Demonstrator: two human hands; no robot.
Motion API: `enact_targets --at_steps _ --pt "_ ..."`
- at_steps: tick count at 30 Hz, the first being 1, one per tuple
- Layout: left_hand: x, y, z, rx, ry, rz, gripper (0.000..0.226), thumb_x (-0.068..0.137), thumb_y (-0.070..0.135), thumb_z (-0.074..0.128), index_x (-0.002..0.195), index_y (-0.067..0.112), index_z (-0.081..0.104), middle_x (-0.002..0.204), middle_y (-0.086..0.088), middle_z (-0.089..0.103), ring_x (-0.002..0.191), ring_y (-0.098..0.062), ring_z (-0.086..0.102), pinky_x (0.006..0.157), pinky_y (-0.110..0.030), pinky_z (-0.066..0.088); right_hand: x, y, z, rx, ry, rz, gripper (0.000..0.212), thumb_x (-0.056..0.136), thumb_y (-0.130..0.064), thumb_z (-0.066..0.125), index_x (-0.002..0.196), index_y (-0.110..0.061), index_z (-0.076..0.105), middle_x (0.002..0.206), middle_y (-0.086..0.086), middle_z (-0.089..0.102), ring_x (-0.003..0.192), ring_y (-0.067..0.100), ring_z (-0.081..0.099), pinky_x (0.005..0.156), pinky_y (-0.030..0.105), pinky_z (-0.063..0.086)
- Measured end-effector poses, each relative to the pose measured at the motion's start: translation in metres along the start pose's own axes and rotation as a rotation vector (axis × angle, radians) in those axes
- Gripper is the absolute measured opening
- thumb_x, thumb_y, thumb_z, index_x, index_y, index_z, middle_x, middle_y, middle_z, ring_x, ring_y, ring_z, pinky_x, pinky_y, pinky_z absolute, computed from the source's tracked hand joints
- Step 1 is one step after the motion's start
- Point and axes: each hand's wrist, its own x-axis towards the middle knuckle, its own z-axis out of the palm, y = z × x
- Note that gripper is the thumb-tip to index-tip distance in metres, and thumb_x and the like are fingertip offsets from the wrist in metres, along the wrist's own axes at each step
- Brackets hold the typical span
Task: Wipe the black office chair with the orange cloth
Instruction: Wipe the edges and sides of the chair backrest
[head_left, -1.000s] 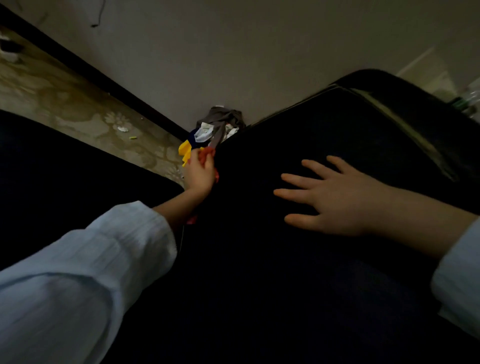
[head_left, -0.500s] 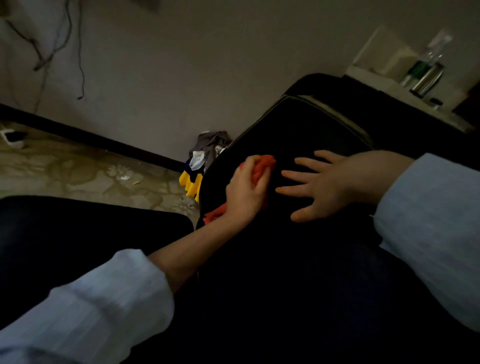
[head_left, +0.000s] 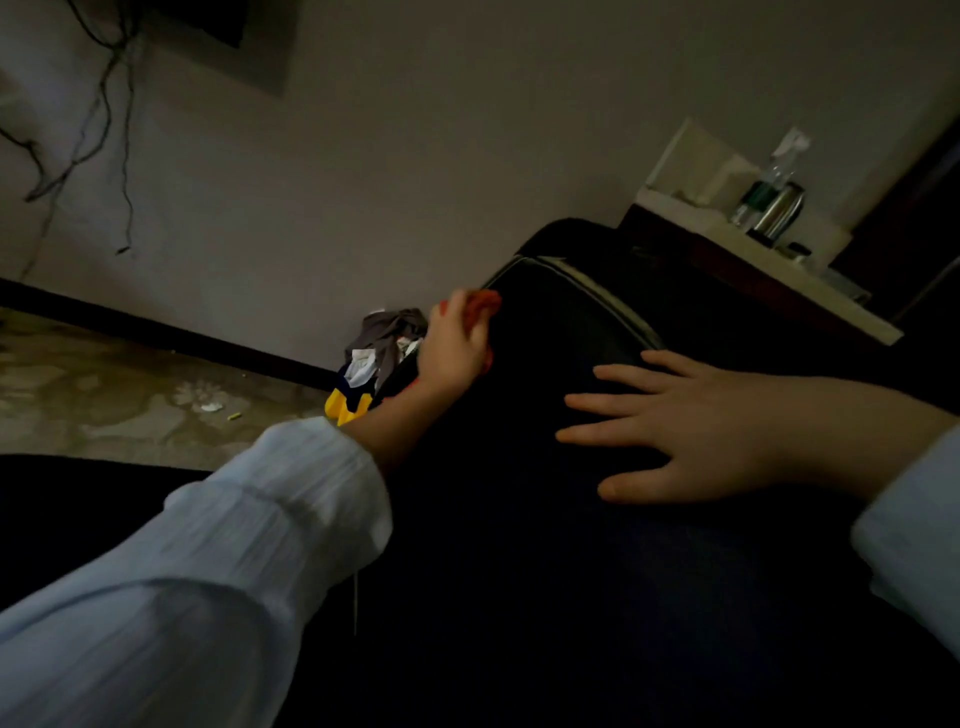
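The black office chair (head_left: 550, 519) fills the lower middle and right of the head view, its pale-trimmed upper edge near the top centre. My left hand (head_left: 452, 348) grips the orange cloth (head_left: 480, 304) and holds it against the chair's upper left edge; only bits of orange show past the fingers. My right hand (head_left: 680, 431) lies flat on the chair's surface with straight, spread fingers, a short way right of the left hand.
A heap of grey, white and yellow clothes (head_left: 374, 358) lies on the patterned floor (head_left: 104, 400) by the wall, just left of the chair. A counter (head_left: 769, 275) with a bottle (head_left: 769, 182) and a metal flask stands at the upper right. Cables hang on the wall at upper left.
My left hand with the cloth has slid from the chair's face up and left to its upper edge. The right hand stays flat on the chair.
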Motion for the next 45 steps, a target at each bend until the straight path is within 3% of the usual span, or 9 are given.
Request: enact_targets --at_steps 3,6,9,17,24,28,32,37,45 --pt "0.000 -0.021 -0.001 0.003 0.032 -0.107 0.030 0.085 0.051 0.044 0.102 0.028 0.054 0.099 -0.010 0.065 0.083 -0.037 0.062 0.074 -0.045 0.053 0.001 0.004 0.000 0.039 -0.006 -0.011 0.059 0.092 -0.063 0.024 0.144 -0.051 0.000 0.155 -0.020 -0.016 0.139 0.007 -0.027 0.111 0.037 -0.020" --pt "-0.034 -0.014 -0.007 0.053 0.009 -0.100 0.039 0.086 0.049 0.041 0.113 0.024 0.054 0.110 -0.006 0.064 0.098 -0.025 0.062 0.083 -0.042 0.051 0.002 0.004 -0.001 0.052 -0.027 -0.007 0.060 0.092 -0.062 0.026 0.145 -0.051 -0.001 0.155 -0.020 -0.017 0.138 0.006 -0.028 0.110 0.037 -0.020" --pt "-0.077 0.012 -0.018 0.063 -0.058 0.058 0.026 0.094 0.034 0.052 0.118 0.025 0.056 0.109 0.000 0.062 0.093 -0.013 0.059 0.077 -0.022 0.044 0.004 0.004 -0.001 0.063 -0.034 -0.002 0.060 0.092 -0.062 0.027 0.145 -0.051 -0.001 0.155 -0.020 -0.017 0.138 0.006 -0.028 0.110 0.036 -0.021" --pt "-0.061 0.065 -0.003 -0.031 -0.140 0.478 0.036 0.087 0.037 0.048 0.117 0.020 0.055 0.106 -0.008 0.059 0.093 -0.010 0.055 0.078 -0.017 0.042 0.004 0.003 0.000 0.049 -0.049 0.023 0.061 0.093 -0.060 0.025 0.146 -0.048 -0.004 0.155 -0.012 -0.023 0.139 0.012 -0.030 0.110 0.038 -0.021" --pt "0.034 0.027 0.017 -0.009 -0.011 0.081 0.033 0.089 0.041 0.046 0.113 0.026 0.062 0.110 0.004 0.064 0.102 -0.013 0.058 0.088 -0.035 0.048 0.001 0.003 0.000 0.070 -0.024 0.019 0.061 0.094 -0.059 0.026 0.147 -0.047 -0.002 0.155 -0.015 -0.020 0.140 0.011 -0.028 0.111 0.038 -0.019" --pt "0.038 0.008 0.014 0.049 -0.008 -0.043 0.029 0.093 0.034 0.049 0.112 0.016 0.060 0.106 -0.011 0.065 0.097 -0.027 0.061 0.081 -0.036 0.048 0.001 0.004 0.001 0.079 -0.015 0.013 0.061 0.094 -0.060 0.027 0.146 -0.047 -0.001 0.155 -0.015 -0.019 0.139 0.011 -0.028 0.111 0.037 -0.019" --pt "-0.016 0.014 -0.004 -0.034 -0.100 0.108 0.030 0.090 0.033 0.050 0.114 0.021 0.061 0.097 -0.005 0.068 0.073 -0.019 0.060 0.074 -0.034 0.050 0.004 0.004 0.002 0.091 -0.013 0.021 0.063 0.092 -0.062 0.029 0.146 -0.048 0.000 0.155 -0.014 -0.020 0.139 0.010 -0.028 0.111 0.038 -0.019" --pt "-0.079 0.051 -0.024 -0.057 -0.245 0.372 0.036 0.087 0.036 0.051 0.120 0.021 0.059 0.101 0.005 0.051 0.087 -0.003 0.050 0.076 -0.004 0.036 0.001 0.001 0.000 0.064 -0.044 0.043 0.062 0.094 -0.061 0.025 0.147 -0.047 -0.004 0.155 -0.011 -0.024 0.139 0.013 -0.030 0.111 0.040 -0.019" --pt "-0.042 0.082 -0.001 -0.006 -0.227 0.561 0.036 0.088 0.037 0.049 0.121 0.024 0.060 0.109 -0.005 0.056 0.097 -0.016 0.059 0.077 -0.032 0.053 -0.005 0.001 0.000 0.082 -0.065 0.040 0.060 0.096 -0.058 0.024 0.147 -0.047 -0.005 0.155 -0.006 -0.026 0.139 0.014 -0.030 0.110 0.038 -0.020"
